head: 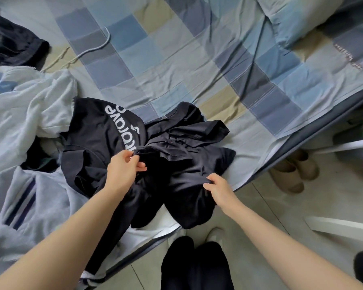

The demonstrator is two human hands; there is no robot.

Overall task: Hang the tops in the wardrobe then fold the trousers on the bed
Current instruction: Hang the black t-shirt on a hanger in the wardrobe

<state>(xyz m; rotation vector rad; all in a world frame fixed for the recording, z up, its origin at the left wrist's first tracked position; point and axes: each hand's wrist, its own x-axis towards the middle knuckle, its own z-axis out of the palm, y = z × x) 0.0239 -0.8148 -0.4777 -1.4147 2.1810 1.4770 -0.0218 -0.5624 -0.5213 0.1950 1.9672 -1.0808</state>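
— Tops first: where are they?

— Two dark ones lie heaped at the near edge of the bed [197, 59]. A black button shirt [189, 147] is crumpled on the right of the heap, its collar end toward the far side of the bed and its lower part spilling over the bed's edge toward the floor. So its long axis runs roughly away from the person. A black printed top [96, 130] lies on the left, its white lettering running the same way.

— And the hands?

— The left hand [125, 167] pinches a fold of the button shirt near its middle, thumb and fingers curled on the cloth. The right hand [217, 185] grips the shirt's lower right edge, fingers hooked under it.

— What crowds them?

— A pale grey garment [29, 105] is bunched to the left, touching the printed top. Grey striped trousers [25, 201] lie nearer, partly under it. Another dark garment [11, 38] sits at the far left, and a pillow [302, 15] at the far right. Beige slippers [291, 174] stand on the floor beside the bed.
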